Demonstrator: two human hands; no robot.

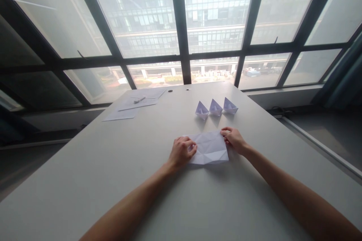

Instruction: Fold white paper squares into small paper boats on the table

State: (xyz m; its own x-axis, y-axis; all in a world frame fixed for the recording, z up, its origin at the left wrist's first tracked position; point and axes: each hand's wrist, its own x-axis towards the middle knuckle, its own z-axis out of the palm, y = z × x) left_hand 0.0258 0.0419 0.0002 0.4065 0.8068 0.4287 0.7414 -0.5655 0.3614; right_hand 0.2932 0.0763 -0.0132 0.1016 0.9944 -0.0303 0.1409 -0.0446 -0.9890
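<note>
creased paper sheet [209, 144] is spread out over the table [113, 180], left hand [183, 150] curled at one edge (can't tell if pinching), right hand [232, 138] pinching the far right corner; folding looks only partway, though three paper boats [215, 109] beyond seem done.

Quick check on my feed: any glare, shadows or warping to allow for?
Head view: backlight washes out the windows, leaving the building outside hazy; head view: soft shadows fall toward the camera from the paper boats and creased paper; head view: wide-angle stretch slants the outer window bars.
</note>
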